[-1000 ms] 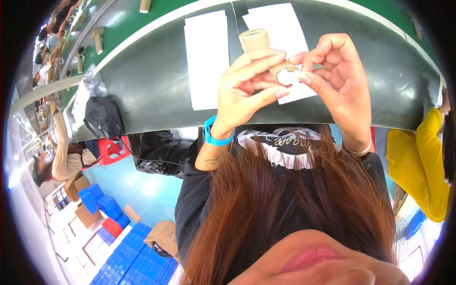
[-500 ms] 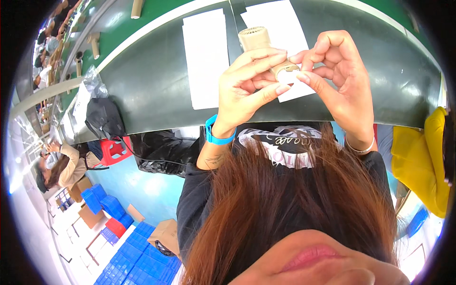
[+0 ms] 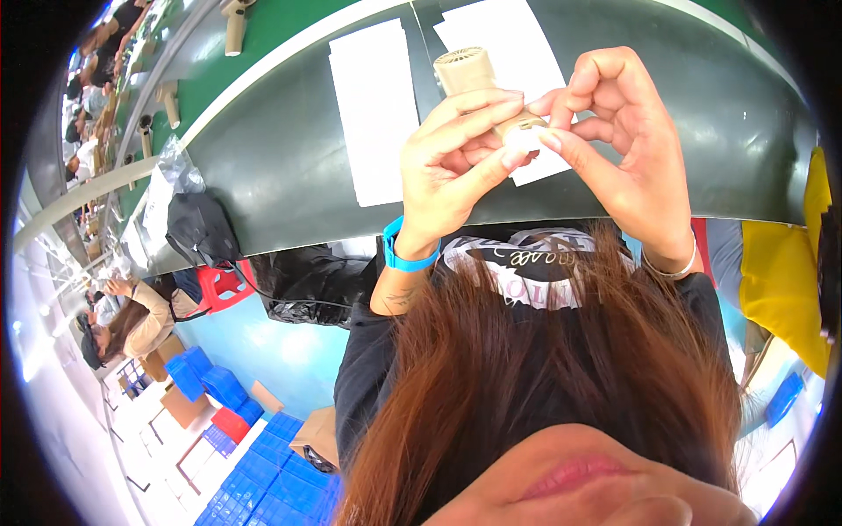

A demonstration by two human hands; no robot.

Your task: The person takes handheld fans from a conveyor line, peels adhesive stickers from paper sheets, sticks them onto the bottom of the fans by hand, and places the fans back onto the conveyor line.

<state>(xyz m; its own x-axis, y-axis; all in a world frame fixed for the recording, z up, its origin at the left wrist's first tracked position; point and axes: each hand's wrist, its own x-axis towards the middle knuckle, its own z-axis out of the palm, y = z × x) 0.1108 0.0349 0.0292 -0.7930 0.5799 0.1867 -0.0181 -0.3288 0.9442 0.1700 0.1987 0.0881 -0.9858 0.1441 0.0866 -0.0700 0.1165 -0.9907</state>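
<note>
My left hand [image 3: 456, 158] is wrapped around a beige hair-dryer-shaped device [image 3: 466, 72], and its slotted round end points away from me. A small white piece [image 3: 524, 138] sits at the near end of the device's handle, between my hands. My right hand [image 3: 618, 131] pinches at that end with thumb and index finger against the white piece, its other fingers curled. The fingers partly hide the handle. Beneath the device lie white sheets [image 3: 535, 44], and another stack of white sheets [image 3: 373, 114] lies to the left on the dark table [image 3: 281, 149].
A black backpack [image 3: 200, 228] and clear plastic bag [image 3: 180, 167] are at the table's left edge. Beyond it runs a green conveyor [image 3: 289, 26] with similar beige devices [image 3: 235, 31]. Blue crates [image 3: 254, 482] stand on the floor; another person [image 3: 140, 320] is at the far left.
My hands stay at the handle's near end, with small finger shifts around the white piece. Its rim is more covered now. The view has turned slightly, and beige devices on the conveyor have shifted.
</note>
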